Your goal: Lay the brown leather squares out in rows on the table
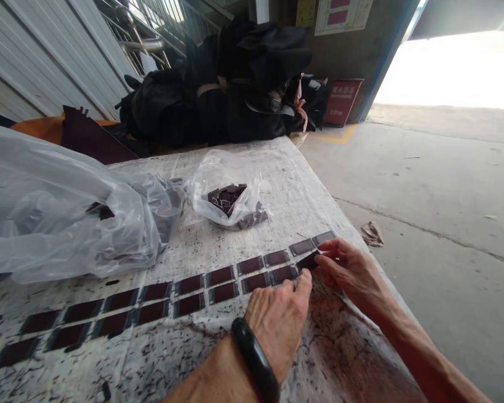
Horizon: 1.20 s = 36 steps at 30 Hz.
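Note:
My right hand pinches a small dark maroon rectangular piece between thumb and fingers, at the right end of the lower row. My left hand, with a black band on its wrist, is just below that piece. One of its fingers points up at the near edge, touching or nearly touching it. Its other fingers curl under, and whatever they may hold is hidden. Two rows of similar maroon pieces with greyish end strips run slantwise across the table.
An open clear plastic bag of maroon pieces stands beyond the rows. A larger plastic bag lies left. Black bundles are piled behind the table. The table's right edge drops to a concrete floor; a red box stands farther back.

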### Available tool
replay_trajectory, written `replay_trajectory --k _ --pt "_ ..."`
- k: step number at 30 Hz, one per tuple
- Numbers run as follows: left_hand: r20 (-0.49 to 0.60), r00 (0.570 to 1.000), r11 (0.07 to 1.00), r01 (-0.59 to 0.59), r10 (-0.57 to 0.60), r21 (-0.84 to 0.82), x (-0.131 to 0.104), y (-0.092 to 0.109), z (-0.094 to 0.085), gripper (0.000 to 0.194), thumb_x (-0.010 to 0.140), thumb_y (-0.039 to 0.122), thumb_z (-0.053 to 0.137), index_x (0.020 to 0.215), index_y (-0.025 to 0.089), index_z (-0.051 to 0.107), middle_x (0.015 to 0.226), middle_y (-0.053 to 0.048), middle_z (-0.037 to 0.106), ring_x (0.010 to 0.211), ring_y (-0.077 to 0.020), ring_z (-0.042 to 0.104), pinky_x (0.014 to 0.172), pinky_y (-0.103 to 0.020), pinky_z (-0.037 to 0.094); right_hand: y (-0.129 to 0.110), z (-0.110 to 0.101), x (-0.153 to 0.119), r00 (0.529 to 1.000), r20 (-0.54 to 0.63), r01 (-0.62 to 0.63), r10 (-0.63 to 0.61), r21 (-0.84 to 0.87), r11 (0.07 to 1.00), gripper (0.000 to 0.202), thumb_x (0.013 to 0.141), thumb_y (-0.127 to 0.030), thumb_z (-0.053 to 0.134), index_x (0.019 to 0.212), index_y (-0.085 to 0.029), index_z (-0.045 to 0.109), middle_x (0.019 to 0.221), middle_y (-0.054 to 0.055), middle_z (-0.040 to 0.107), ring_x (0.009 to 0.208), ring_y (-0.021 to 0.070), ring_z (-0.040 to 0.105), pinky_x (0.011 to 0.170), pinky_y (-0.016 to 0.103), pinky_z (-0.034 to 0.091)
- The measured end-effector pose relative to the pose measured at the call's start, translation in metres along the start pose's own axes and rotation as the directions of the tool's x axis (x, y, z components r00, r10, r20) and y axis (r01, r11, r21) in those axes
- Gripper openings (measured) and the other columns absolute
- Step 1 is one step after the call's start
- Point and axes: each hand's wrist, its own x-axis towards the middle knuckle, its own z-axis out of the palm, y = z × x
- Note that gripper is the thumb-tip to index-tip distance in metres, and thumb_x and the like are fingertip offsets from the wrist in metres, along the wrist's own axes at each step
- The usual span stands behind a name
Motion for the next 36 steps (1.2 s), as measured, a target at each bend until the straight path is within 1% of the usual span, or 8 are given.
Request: replay_trajectory --k 8,19,25,27,29,31,33,36 --pt "0.180 0.983 0.999 0.046 -0.045 -0.003 0.014 0.009 -0.014 0.060 0.081 0.005 0.040 0.140 0.007 0.031 0.081 -0.014 0.066 0.077 -0.0316 0.066 0.066 -0.045 0.053 0.004 0.005 0.005 0.993 -0.029 0.098 -0.118 -0.382 0.919 0.020 0.083 -0.034 0.049 0.096 -0.020 0.055 0.073 0.000 0.061 0.050 0.0130 0.054 0.049 0.026 0.042" --pt "0.146 0.989 0.999 0.036 -0.039 0.024 0.022 0.003 -0.014 0.058 0.080 0.006 0.041 0.137 0.009 0.036 0.079 -0.014 0.067 0.076 -0.0318 0.067 0.065 -0.045 0.053 0.001 -0.001 0.019 0.983 0.031 0.169 -0.180 -0.528 0.833 0.007 0.073 -0.022 0.053 0.079 -0.021 0.056 0.071 0.000 0.057 0.064 0.0160 0.053 0.058 0.027 0.036" --pt "0.119 0.993 0.997 0.012 -0.003 -0.077 0.017 -0.010 -0.014 0.055 0.082 0.010 0.037 0.136 0.016 0.036 0.085 -0.013 0.069 0.077 -0.0311 0.067 0.066 -0.044 0.052 0.000 -0.006 0.013 0.989 -0.006 0.124 -0.144 -0.473 0.872 0.010 0.078 -0.030 0.054 0.082 -0.020 0.056 0.065 -0.002 0.057 0.057 0.0150 0.051 0.054 0.026 0.035" --pt "0.080 0.997 0.988 0.026 -0.014 -0.153 0.013 -0.012 -0.016 0.052 0.086 0.016 0.036 0.138 0.020 0.034 0.087 -0.013 0.069 0.079 -0.0305 0.067 0.069 -0.044 0.051 -0.003 -0.009 0.001 0.993 -0.018 0.102 -0.116 -0.355 0.929 0.017 0.083 -0.037 0.052 0.084 -0.020 0.056 0.067 -0.002 0.058 0.055 0.0136 0.050 0.052 0.025 0.035" --pt "0.051 0.998 0.970 0.054 -0.043 -0.235 0.009 -0.010 -0.018 0.053 0.087 0.021 0.037 0.140 0.022 0.030 0.090 -0.012 0.069 0.085 -0.0305 0.066 0.073 -0.044 0.050 -0.009 -0.009 -0.013 0.995 0.086 0.052 -0.040 -0.138 0.989 0.026 0.084 -0.044 0.052 0.090 -0.020 0.058 0.068 -0.001 0.058 0.052 0.0117 0.047 0.048 0.024 0.034" --pt "0.055 0.996 0.945 0.079 -0.065 -0.317 0.007 -0.006 -0.018 0.059 0.085 0.021 0.040 0.143 0.021 0.026 0.092 -0.011 0.069 0.088 -0.0299 0.065 0.076 -0.042 0.050 -0.013 -0.007 -0.025 0.963 0.270 -0.026 0.009 0.061 0.998 0.029 0.082 -0.046 0.058 0.093 -0.019 0.059 0.067 -0.002 0.058 0.051 0.0104 0.045 0.045 0.022 0.033" --pt "0.074 0.995 0.915 0.095 -0.072 -0.392 0.007 -0.001 -0.018 0.064 0.083 0.021 0.042 0.144 0.021 0.023 0.092 -0.010 0.069 0.087 -0.0286 0.066 0.075 -0.038 0.050 -0.014 -0.005 -0.029 0.924 0.382 -0.075 0.012 0.152 0.986 0.026 0.078 -0.043 0.062 0.086 -0.018 0.061 0.064 -0.002 0.057 0.051 0.0097 0.045 0.045 0.021 0.034" --pt "0.057 0.997 0.901 0.072 -0.053 -0.427 0.010 0.002 -0.015 0.063 0.084 0.027 0.045 0.144 0.019 0.024 0.088 -0.009 0.070 0.085 -0.0276 0.066 0.074 -0.037 0.051 -0.010 -0.013 -0.021 0.941 0.337 -0.080 0.026 0.149 0.986 0.028 0.075 -0.044 0.064 0.073 -0.017 0.060 0.059 -0.002 0.054 0.046 0.0076 0.042 0.042 0.019 0.032"
